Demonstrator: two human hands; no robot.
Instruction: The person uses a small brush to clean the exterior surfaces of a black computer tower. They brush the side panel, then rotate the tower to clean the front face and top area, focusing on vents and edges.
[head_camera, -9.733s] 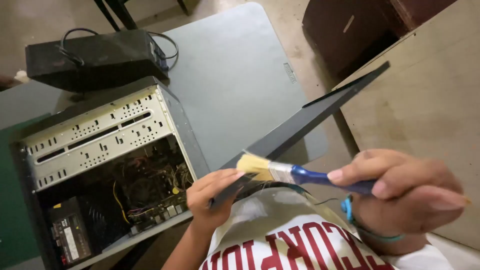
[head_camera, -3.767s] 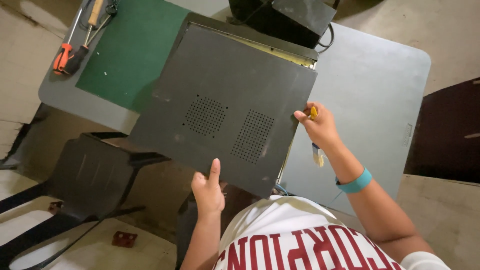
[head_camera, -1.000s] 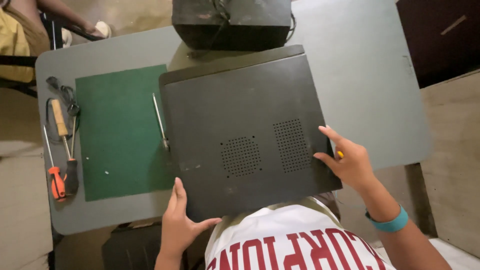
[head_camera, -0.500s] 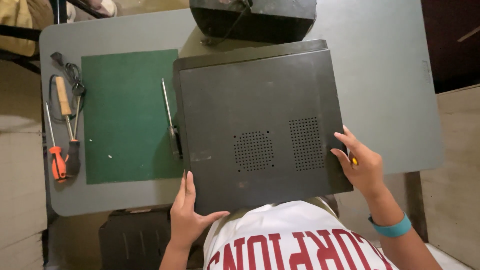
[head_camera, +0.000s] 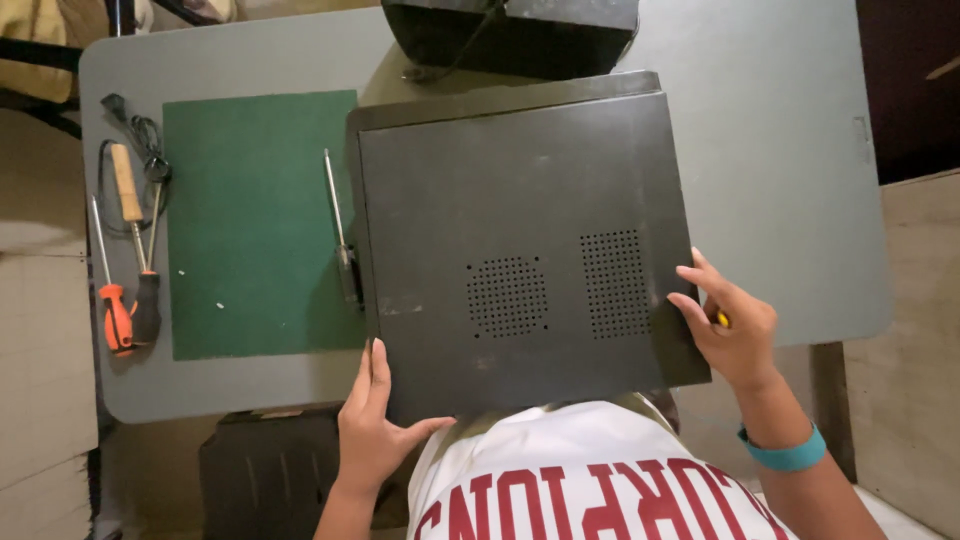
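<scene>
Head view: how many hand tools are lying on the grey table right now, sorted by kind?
Screwdrivers: 3 – orange-handled screwdriver, black-handled screwdriver, long steel-shafted screwdriver beside the black metal computer side panel.
Wooden-handled tools: 1 – wooden-handled tool, its tip hard to make out.
Total: 4 on the grey table.

Screwdrivers (head_camera: 120, 300) lie left of a green mat (head_camera: 255, 220).
</scene>
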